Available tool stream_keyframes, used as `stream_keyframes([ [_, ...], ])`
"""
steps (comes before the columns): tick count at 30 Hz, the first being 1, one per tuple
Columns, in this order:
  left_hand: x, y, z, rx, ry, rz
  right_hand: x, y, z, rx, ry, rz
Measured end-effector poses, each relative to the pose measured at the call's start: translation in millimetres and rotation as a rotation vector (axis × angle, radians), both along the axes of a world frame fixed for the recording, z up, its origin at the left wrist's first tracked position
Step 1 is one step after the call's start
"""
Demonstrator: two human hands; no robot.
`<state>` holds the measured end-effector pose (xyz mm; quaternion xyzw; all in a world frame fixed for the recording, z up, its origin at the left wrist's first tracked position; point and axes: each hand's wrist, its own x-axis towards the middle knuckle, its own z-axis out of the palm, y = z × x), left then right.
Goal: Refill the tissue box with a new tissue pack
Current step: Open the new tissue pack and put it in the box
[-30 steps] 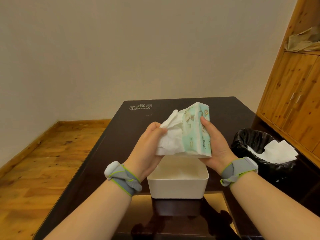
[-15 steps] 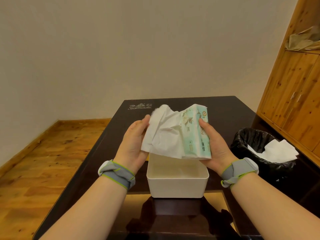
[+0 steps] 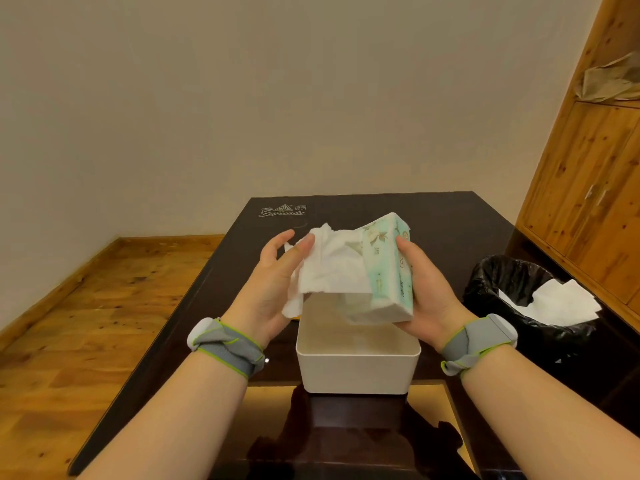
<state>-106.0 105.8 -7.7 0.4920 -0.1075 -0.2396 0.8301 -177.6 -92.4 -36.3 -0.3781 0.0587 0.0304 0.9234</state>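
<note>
A white open tissue box [image 3: 356, 372] stands on the dark table, with no lid on it and nothing visible inside. Just above it I hold a tissue pack [image 3: 388, 271] in a pale green printed wrapper. My right hand [image 3: 424, 292] grips the pack's right end. Loose white tissues [image 3: 329, 268] stick out of the pack's open left side. My left hand [image 3: 273, 278] pinches those tissues between thumb and fingers.
The glossy dark table [image 3: 450, 223] has a logo at its far left corner. A bin lined with a black bag [image 3: 519, 299] holding white paper stands to the right. Wooden cabinets [image 3: 595, 188] line the right wall. Wooden floor lies to the left.
My left hand has drawn the loose tissues out to the left, away from the wrapper. The pack has stayed above the box in my right hand.
</note>
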Motion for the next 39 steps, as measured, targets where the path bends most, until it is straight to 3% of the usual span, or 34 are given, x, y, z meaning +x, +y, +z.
stream_keyframes([
  [4,0,1,-1,0.057,-0.037,-0.033,0,2,1,-0.001,0.049,0.056],
  [12,-2,1,0,-0.038,-0.069,-0.082,-1,2,1,0.051,0.111,0.177],
  [17,-3,3,-2,0.323,-0.281,0.028,-4,0,3,0.015,0.094,0.222],
  [21,-1,8,-3,0.342,-0.278,0.03,-4,-1,6,0.045,0.025,0.257],
  [24,0,9,-2,0.316,-0.27,-0.057,-5,-2,4,0.106,-0.005,0.275],
  [28,1,18,0,0.134,-0.147,-0.329,-5,-3,0,0.099,0.028,0.279],
  [33,3,28,-1,0.201,-0.374,-0.568,-3,-3,-2,-0.021,0.091,0.328],
  [39,10,29,4,0.373,-0.525,-0.582,-2,-1,7,-0.111,0.097,0.384],
])
